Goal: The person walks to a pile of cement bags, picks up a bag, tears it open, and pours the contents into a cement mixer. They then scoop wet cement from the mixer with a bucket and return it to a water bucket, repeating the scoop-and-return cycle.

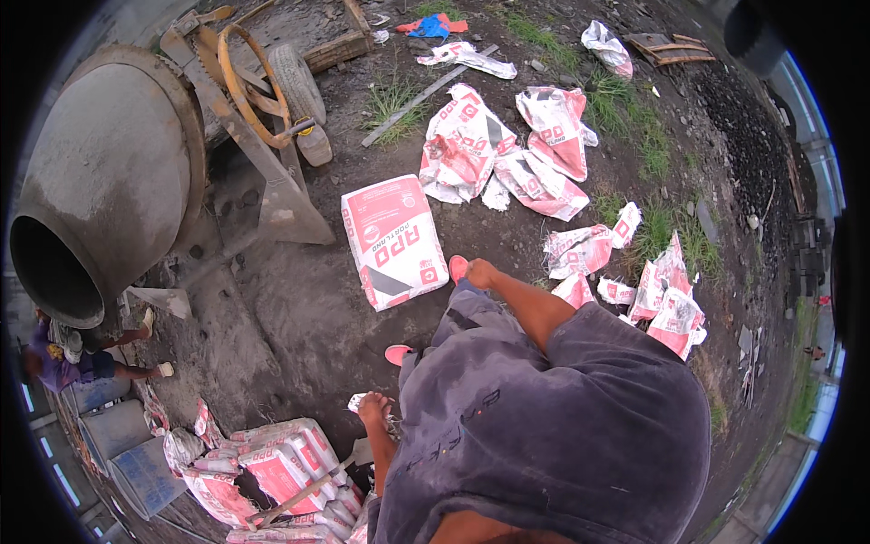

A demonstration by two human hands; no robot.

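Beside mixer (109,172): full red-white sack (392,240).

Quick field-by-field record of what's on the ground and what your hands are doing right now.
left hand: low by the thigh, closed on a small crumpled scrap; kind unclear
right hand: bare, out in front, nothing visibly in it
full bag: red-and-white paper sack flat on dirt ahead of the feet
empty bags: torn red-and-white sacks scattered beyond
mixer: grey drum concrete mixer, upper left
stack: filled sacks, lower left

Muddy bare ground (299,317), grass patches (625,118), cement mixer (100,181), dull daylight
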